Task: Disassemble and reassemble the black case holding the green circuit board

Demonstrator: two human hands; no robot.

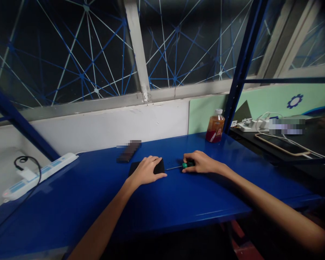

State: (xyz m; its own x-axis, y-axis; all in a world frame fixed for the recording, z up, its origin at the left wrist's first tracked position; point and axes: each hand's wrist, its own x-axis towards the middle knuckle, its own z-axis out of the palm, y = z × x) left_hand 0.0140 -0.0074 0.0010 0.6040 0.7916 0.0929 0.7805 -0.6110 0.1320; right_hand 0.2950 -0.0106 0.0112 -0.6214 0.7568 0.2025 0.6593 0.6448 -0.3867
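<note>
A thin black rectangular object (159, 167) lies flat on the blue table. My left hand (145, 171) spans it from above, fingers towards the far side and thumb by the near side, holding it against the tabletop. What exactly the object is I cannot make out. In my right hand (199, 162) is a screwdriver (184, 165) with a green handle, gripped between thumb and fingers. Its thin metal shaft points left, almost level, and the tip meets or nearly meets the object's right edge. My palm and fingers hide part of the handle.
Behind my left hand lies a dark flat slab (129, 151), partly blurred out. A bottle of reddish drink (215, 126) stands at the back right. A white power strip (43, 177) with a black cable runs along the left. On the black table to the right are a phone (283, 144) and cables.
</note>
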